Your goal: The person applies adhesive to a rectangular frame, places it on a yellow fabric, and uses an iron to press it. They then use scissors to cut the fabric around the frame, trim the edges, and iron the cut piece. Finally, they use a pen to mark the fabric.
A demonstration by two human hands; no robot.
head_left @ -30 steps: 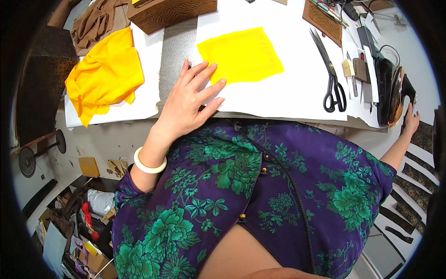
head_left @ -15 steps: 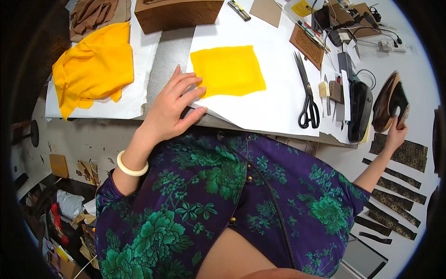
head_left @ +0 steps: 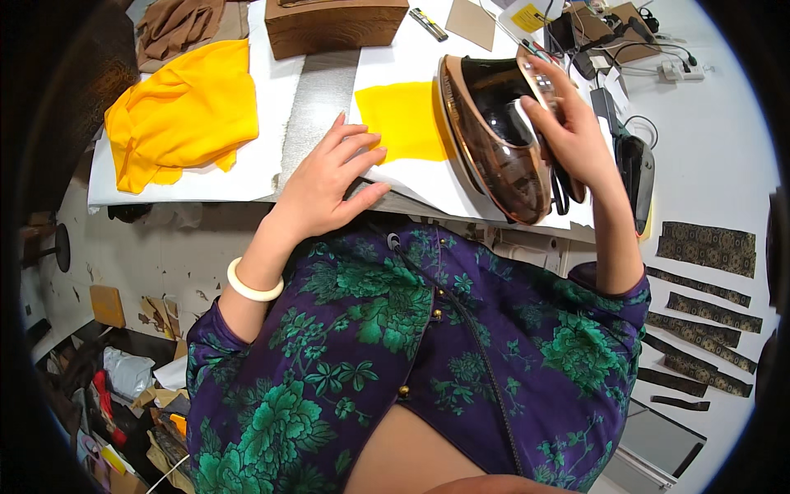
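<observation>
A brown and black clothes iron (head_left: 502,144) hangs over the right part of a yellow fabric piece (head_left: 403,123), hiding that side of it. My right hand (head_left: 568,123) is wrapped round the iron's handle. Whether its soleplate touches the cloth cannot be told. My left hand (head_left: 337,177) rests flat at the fabric's left edge, fingers spread, fingertips on or just beside the cloth. A cream bangle (head_left: 253,284) circles my left wrist. Under the fabric lies white paper (head_left: 428,185) on the table.
A heap of yellow cloth (head_left: 189,119) and brown cloth (head_left: 185,29) lie on the left. At the back stand a wooden block (head_left: 333,29) and a utility knife (head_left: 429,25). Patterned dark strips (head_left: 712,313) lie at right. A black case-like object (head_left: 634,177) sits near the table's right end.
My right hand has brought the iron from beyond the table's right end leftward to the yellow fabric, now covering the scissors too. The left hand stays by the fabric's left edge.
</observation>
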